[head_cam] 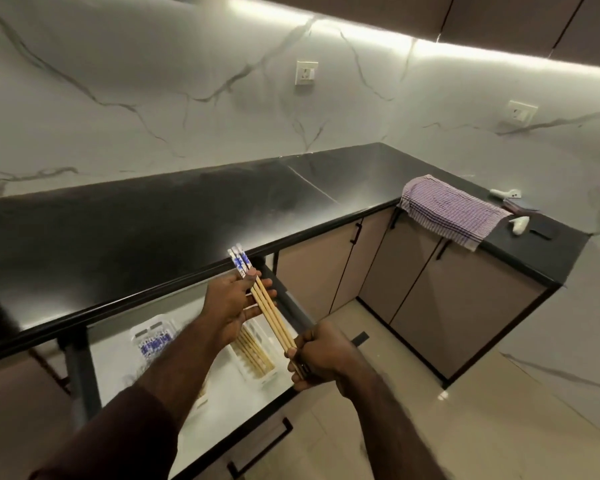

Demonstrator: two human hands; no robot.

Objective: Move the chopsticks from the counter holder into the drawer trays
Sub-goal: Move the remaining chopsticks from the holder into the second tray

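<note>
Three chopsticks (267, 306), by my count, are held between both hands above the open drawer (222, 393) in the head view, the only view here. The right hand (321, 355) is closed around their plain tapered ends, while the left hand (234, 303) cradles them farther up with loosely curled fingers, the blue-patterned tops poking out beyond its thumb. Below the left hand a tray (257, 355) already holds a row of pale sticks; toward the left wrist another tray (153, 341) shows blue-patterned ends. No counter holder appears in this frame.

These sticks look light, stiff and smooth, so they are likely to slide and fan apart. Pinching near the middle with ends squared off should keep them together going down.
</note>
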